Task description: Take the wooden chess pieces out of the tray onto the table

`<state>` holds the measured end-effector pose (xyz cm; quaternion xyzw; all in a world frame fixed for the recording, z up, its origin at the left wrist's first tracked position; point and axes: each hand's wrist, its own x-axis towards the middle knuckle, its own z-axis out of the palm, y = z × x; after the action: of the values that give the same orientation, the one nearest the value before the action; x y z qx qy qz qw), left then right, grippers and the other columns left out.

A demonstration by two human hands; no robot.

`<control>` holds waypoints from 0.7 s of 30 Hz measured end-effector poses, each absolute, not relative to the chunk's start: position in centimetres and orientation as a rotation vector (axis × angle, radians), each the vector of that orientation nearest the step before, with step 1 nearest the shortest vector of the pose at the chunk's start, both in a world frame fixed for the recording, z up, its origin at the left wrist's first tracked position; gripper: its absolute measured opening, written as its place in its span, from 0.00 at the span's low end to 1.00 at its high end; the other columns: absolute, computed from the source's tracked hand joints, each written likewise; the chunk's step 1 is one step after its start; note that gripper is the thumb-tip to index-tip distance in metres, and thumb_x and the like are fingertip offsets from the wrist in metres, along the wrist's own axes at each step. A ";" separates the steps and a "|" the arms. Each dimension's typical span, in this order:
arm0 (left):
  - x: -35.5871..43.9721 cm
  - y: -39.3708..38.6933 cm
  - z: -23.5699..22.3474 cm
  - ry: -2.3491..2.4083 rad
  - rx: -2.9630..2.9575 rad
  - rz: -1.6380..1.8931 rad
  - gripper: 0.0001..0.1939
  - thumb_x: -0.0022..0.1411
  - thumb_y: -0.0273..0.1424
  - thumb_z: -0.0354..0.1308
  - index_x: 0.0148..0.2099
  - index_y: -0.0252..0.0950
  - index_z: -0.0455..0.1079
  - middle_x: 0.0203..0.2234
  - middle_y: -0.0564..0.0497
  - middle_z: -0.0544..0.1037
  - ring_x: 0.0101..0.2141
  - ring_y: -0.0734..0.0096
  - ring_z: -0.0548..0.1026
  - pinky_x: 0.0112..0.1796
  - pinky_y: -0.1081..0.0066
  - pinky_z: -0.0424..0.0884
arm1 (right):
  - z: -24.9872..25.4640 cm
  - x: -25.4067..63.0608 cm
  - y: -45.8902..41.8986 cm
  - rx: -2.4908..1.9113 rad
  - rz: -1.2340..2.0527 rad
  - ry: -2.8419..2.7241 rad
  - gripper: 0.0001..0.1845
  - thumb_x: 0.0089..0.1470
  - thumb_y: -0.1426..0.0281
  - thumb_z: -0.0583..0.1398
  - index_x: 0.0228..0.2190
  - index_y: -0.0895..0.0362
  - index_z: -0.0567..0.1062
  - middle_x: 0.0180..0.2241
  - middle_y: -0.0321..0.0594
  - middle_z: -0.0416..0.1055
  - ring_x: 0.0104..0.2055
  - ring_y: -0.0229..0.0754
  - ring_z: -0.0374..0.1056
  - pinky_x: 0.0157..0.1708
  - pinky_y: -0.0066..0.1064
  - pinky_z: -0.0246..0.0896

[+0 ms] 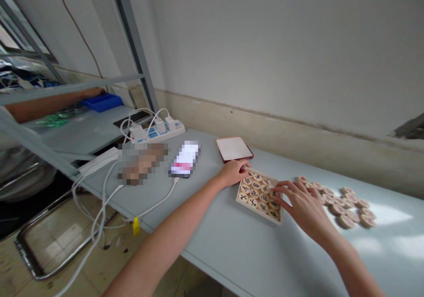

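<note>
A shallow wooden box point(259, 208) lies on the grey table, filled with rows of round Chinese chess pieces point(254, 193) bearing dark characters. My left hand point(233, 172) is closed on the box's far left corner. At the right side of the box, my right hand point(303, 200) has its thumb and index finger around a piece in the right column, partly hidden by the fingers. To the right, several loose chess pieces with reddish markings point(347, 203) lie scattered on the table. Behind the box rests a dark-red-edged lid with a pale face point(234, 148).
A phone point(186, 158) on a charging cable lies left of my arm, next to a blurred brown object point(144, 163). A power strip point(165, 131) with plugs stands by the wall. Further left, another person's arm point(49, 105) reaches to a blue tray point(102, 103).
</note>
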<state>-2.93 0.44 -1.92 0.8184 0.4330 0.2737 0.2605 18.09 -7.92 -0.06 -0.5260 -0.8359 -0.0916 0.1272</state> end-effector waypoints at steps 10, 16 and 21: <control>-2.9 0.3 -2.0 1.178 2.223 0.705 0.12 0.52 0.28 0.49 0.39 0.34 0.67 0.24 0.55 0.71 0.24 0.77 0.66 0.28 0.79 0.60 | 0.4 21.3 -7.0 -1.593 0.224 -2.148 0.22 0.50 0.49 0.49 0.32 0.53 0.69 0.28 0.40 0.70 0.28 0.43 0.64 0.30 0.35 0.56; -2.9 0.5 -2.2 1.170 2.237 0.716 0.12 0.53 0.28 0.49 0.40 0.34 0.67 0.24 0.54 0.71 0.24 0.77 0.66 0.28 0.79 0.60 | 0.3 25.4 -6.8 -1.713 0.162 -2.261 0.24 0.47 0.47 0.49 0.24 0.53 0.72 0.29 0.42 0.70 0.29 0.46 0.64 0.28 0.35 0.56; -3.0 0.5 -2.1 1.180 2.249 0.716 0.12 0.53 0.28 0.48 0.39 0.34 0.67 0.24 0.54 0.71 0.24 0.77 0.66 0.28 0.79 0.60 | 1.0 24.5 -7.1 -1.767 0.073 -2.247 0.23 0.47 0.49 0.48 0.26 0.52 0.72 0.30 0.42 0.70 0.28 0.46 0.65 0.27 0.35 0.57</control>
<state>-2.96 0.46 -2.11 0.8255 0.4332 0.2627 0.2488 24.53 -7.05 0.99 -0.6120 -0.7779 0.0252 0.1406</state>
